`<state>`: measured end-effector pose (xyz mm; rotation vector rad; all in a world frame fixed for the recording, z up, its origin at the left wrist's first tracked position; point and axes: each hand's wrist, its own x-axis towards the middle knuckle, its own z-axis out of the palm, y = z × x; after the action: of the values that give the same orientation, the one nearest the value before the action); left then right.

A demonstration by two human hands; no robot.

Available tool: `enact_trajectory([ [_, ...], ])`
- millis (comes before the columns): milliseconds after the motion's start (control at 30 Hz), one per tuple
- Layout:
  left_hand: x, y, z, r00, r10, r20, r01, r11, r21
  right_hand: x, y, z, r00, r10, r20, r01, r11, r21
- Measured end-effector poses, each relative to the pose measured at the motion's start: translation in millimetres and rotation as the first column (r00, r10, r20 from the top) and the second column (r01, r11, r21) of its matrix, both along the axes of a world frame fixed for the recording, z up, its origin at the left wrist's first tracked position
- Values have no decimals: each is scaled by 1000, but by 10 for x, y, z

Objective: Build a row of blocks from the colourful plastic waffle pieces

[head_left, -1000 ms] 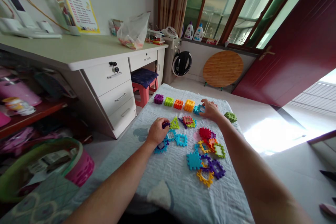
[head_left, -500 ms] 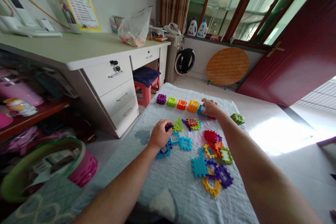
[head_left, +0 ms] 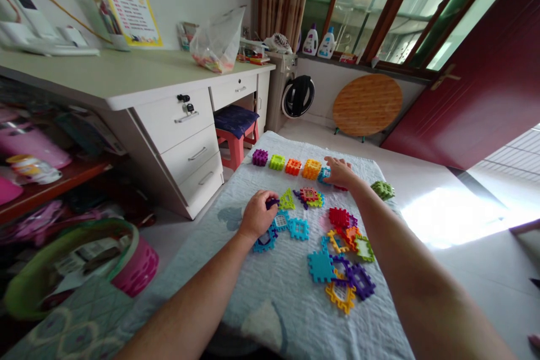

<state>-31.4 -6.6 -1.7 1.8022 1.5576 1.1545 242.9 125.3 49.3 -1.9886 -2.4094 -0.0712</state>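
My left hand is closed, its fingers curled over a dark purple interlocking tile that shows only in part. Beside it lie a lime triangular tile and light blue tiles. Farther back, my right hand grips a small blue tile stack, partly covered by its fingers. That stack stands in a row with a yellow stack, an orange stack, a lime stack and a purple stack. Something red shows beneath the right hand.
Loose mixed tiles, including a flat blue tile and a red stack, lie on the cloth-covered table. A green stack is at the right edge. A white desk stands left, with a pink stool beside it.
Both hands stay in nearly the same places, and the tiles lie as before. Only the camera view has shifted slightly.
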Motion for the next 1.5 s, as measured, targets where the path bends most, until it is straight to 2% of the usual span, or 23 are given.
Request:
enact_trajectory([
  [100, -2, 7, -14, 1000, -5, 12, 5, 1000, -1, 29, -175, 80, 996, 23, -84, -17, 997, 75],
  [200, -1, 11, -20, 1000, -9, 19, 9, 1000, -8, 62, -482, 110, 986, 54, -159, -35, 992, 120],
  [367, 2, 6, -12, 999, -11, 31, 11, 1000, -2, -21, -1198, 59, 952, 144, -269, -138, 990, 39],
  [467, -2, 2, -17, 999, -9, 39, 9, 1000, 10, -215, -1588, 26, 923, 212, -321, -232, 972, -25],
  [567, -9, -8, -23, 998, -10, 56, 10, 1000, 12, -456, -1816, -24, 897, 289, -335, -321, 946, -44],
  [733, -21, -28, -7, 994, -10, 107, 11, 1000, -8, -696, -1847, -176, 921, 266, -286, -290, 956, -45],
  [967, -24, -15, -37, 995, -31, 97, 30, 1000, 11, -553, -1788, -314, 918, 209, -337, -217, 976, 12],
  [1067, -22, -11, -70, 996, -85, 15, 85, 995, 46, -440, -1775, -312, 904, 190, -382, -199, 980, 15],
  [1200, -18, -12, -96, 974, -147, -171, 164, 983, 87, -299, -1805, -197, 874, 218, -434, -225, 974, 35],
  [1300, -13, -10, -111, 969, -133, -207, 158, 981, 109, -238, -1906, -78, 867, 260, -426, -324, 943, -83],
  [1400, -10, -4, -126, 978, -88, -190, 113, 986, 126, -250, -2041, -2, 889, 293, -351, -382, 898, -219],
  [1500, -14, 3, -135, 982, -39, -183, 64, 989, 135, -318, -2145, 20, 906, 306, -293, -382, 888, -254],
])
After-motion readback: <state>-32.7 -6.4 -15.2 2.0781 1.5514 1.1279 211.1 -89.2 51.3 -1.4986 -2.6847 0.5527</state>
